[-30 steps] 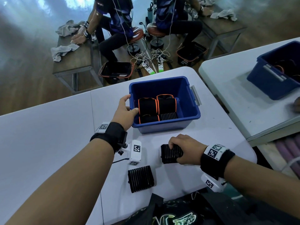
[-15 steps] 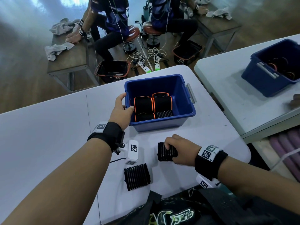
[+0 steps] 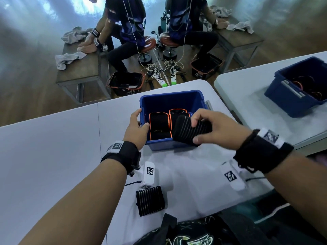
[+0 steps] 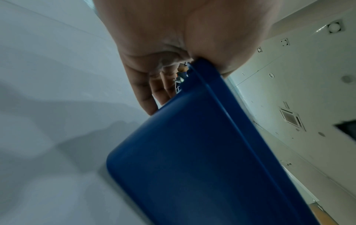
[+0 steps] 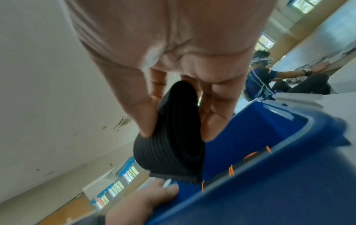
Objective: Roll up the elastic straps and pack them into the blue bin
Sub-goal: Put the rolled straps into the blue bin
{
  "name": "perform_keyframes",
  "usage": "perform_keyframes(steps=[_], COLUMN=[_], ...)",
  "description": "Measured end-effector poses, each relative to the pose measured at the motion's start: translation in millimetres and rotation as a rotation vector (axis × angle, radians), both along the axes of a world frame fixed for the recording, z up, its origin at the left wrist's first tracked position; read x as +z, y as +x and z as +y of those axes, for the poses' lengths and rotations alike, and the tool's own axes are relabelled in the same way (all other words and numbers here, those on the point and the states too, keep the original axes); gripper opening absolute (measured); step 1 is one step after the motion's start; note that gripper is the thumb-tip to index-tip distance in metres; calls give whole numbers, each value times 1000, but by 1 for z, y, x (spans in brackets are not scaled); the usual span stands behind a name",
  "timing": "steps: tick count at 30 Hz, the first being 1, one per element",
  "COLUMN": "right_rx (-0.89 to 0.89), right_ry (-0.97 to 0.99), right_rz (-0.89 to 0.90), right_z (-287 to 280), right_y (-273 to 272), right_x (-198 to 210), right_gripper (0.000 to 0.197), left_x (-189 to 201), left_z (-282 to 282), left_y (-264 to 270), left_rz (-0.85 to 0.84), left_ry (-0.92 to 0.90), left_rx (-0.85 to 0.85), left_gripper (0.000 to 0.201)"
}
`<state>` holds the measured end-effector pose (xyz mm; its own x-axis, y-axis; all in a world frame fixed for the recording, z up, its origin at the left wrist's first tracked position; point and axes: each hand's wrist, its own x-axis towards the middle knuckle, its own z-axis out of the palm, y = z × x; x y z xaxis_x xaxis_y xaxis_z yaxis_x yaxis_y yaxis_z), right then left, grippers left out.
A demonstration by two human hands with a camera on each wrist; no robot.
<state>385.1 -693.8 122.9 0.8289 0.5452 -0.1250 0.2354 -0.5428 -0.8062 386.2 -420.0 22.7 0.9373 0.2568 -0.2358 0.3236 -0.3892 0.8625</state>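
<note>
The blue bin (image 3: 169, 96) stands on the white table (image 3: 53, 147) and holds several rolled black straps with orange edges (image 3: 158, 121). My left hand (image 3: 137, 126) grips the bin's left rim (image 4: 202, 71), thumb inside, fingers outside. My right hand (image 3: 208, 128) pinches a rolled black ribbed strap (image 3: 189, 130) between thumb and fingers, just above the bin's near right corner. The right wrist view shows that roll (image 5: 173, 144) hanging over the bin's opening (image 5: 250, 129). Another rolled black ribbed strap (image 3: 150, 200) lies on the table near me.
A second blue bin (image 3: 300, 89) with straps sits on the neighbouring table at right. Beyond the table, two seated people work at wooden benches, with black baskets (image 3: 123, 83) and power strips on the floor. A dark bag (image 3: 194, 234) lies at the table's near edge.
My right hand has lifted the ribbed roll off the table and carried it forward over the bin's near right corner. The left hand stays on the bin's rim.
</note>
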Motion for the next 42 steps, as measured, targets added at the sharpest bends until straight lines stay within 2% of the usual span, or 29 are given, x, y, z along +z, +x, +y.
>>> perform_keyframes(steps=[3,7,11,17,22,32,38,42], right_rx=[-5,49,148,221,321,413,548,617], right_ry=[-43,-253,-506,-748,-877,-988,-1181,-1232], right_rz=[34,50,110,244,175,119,-78,-151], right_z=[4,23,46,67,83,100,112,115], right_y=[37,75,100,116,119,123,128,124], right_x=[12,8,-8,-31,-41,-55,-67,-66], right_gripper=[23,17,24,38,35,26,35,27], left_x=[1,1,1,-3,-2,0,0,-2], left_z=[-1,-2,-5,-12,-18,-26,-28,-27], left_y=[-2,-7,-17,-30,-40,-51,-52,-50], left_rz=[6,5,7,-15,-42,-25,-9,-2], left_ry=[-2,-7,-8,-24,-24,-1,10,34], left_rx=[-2,9,26,65,86,134,160,151], left_gripper=[60,60,60,58,59,59,60,59])
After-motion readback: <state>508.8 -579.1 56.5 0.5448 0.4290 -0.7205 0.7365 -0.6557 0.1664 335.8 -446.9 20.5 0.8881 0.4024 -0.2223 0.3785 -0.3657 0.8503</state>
